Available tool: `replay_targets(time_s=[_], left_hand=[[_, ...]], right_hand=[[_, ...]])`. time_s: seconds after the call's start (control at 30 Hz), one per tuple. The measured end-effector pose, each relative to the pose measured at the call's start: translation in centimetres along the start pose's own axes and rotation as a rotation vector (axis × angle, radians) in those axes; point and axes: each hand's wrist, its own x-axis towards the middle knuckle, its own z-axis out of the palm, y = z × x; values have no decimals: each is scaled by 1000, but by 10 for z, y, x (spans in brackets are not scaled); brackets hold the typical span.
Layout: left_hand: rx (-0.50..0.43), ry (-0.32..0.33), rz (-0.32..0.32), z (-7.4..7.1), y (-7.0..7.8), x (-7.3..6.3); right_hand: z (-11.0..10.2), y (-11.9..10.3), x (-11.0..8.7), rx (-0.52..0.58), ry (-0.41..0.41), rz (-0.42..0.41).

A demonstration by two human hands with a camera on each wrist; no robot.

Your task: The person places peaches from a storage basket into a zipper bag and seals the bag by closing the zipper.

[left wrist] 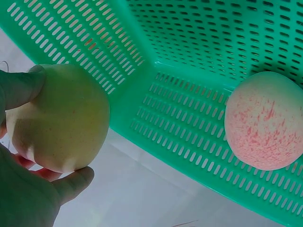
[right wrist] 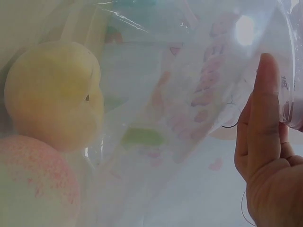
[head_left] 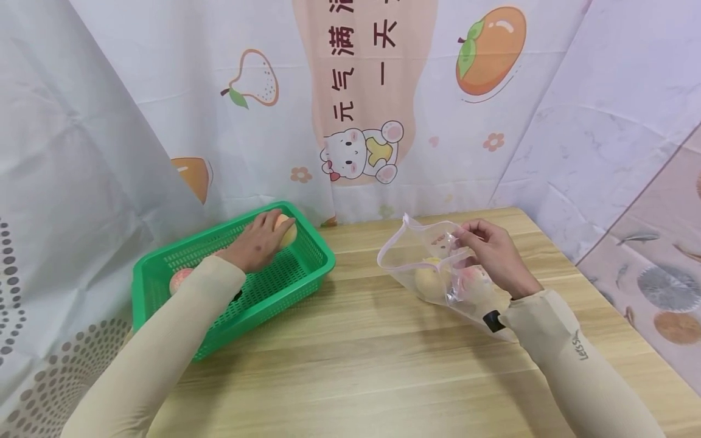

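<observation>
Your left hand [head_left: 256, 246] holds a pale yellow peach [head_left: 287, 233] at the right end of the green basket [head_left: 324, 267]; you cannot tell from here whether the fruit touches it. Your thumb and fingers are spread around the peach, which lies on the hand's bag side and is nearly round, with no clear long axis. A pink-speckled peach [left wrist: 266, 122] rests inside the basket.

To the basket's right, your right hand [head_left: 495, 252] pinches the rim of a clear bag [head_left: 454, 293]. The bag's mouth gapes towards the basket; its long axis runs away from the basket and back towards you. Inside sit a yellow peach [right wrist: 54, 94] and a pinkish one [right wrist: 38, 184].
</observation>
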Motion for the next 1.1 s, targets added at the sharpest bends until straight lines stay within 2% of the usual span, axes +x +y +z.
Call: replay_targets(time_s=[0.47, 0.77, 1.1], left_hand=[[17, 82, 123, -2, 13, 6], [-2, 118, 161, -5, 18, 13], [-52, 154, 195, -10, 36, 20]], right_hand=[[0, 1, -1, 1, 10, 4], [1, -2, 0, -11, 3, 19], [3, -1, 0, 16, -3, 35]])
